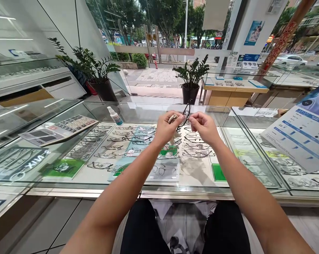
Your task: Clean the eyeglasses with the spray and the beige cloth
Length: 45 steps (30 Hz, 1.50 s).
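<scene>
Above the glass counter, a dark-framed pair of eyeglasses is held up between my two hands. My left hand is closed, gripping the frame with a bunched pale cloth in its fingers; part of the cloth hangs below. My right hand pinches at the right side of the same frame with thumb and forefinger. The fingers hide much of the lenses. Under the glass, rows of eyeglass frames lie directly below my hands.
A white spray bottle stands on the glass counter, left of my hands. A printed leaflet lies farther left. On the right, a large sign board leans over the counter. Potted plants stand beyond, before the window.
</scene>
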Available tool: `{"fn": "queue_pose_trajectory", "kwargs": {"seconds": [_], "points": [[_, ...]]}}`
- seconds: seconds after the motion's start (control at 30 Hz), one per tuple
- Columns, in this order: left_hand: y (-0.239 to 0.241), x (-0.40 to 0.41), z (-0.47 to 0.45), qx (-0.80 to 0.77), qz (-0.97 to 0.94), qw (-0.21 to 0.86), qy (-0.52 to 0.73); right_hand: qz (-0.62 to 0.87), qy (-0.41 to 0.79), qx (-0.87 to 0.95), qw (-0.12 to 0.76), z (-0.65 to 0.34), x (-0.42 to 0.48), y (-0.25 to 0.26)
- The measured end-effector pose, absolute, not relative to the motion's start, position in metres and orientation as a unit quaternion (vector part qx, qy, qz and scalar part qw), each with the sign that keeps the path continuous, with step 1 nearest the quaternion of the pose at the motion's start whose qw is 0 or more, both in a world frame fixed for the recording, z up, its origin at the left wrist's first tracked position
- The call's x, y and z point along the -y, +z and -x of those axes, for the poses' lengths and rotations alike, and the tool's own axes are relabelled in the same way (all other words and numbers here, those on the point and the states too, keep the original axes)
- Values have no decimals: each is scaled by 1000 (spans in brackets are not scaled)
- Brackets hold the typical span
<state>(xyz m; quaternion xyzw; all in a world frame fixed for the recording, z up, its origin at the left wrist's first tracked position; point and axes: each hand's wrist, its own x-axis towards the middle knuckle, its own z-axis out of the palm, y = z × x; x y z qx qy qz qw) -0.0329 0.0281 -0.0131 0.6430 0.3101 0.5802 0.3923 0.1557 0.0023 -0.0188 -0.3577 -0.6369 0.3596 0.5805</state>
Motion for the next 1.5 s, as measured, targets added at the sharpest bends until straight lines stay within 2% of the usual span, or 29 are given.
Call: {"fn": "queue_pose_trajectory", "kwargs": {"seconds": [0.63, 1.5], "points": [[-15, -25, 30, -301, -662, 404, 555, 398, 279, 625, 610, -154, 6, -13], [-20, -29, 31, -295, -671, 394, 555, 409, 285, 625, 601, -156, 8, -11]]}}
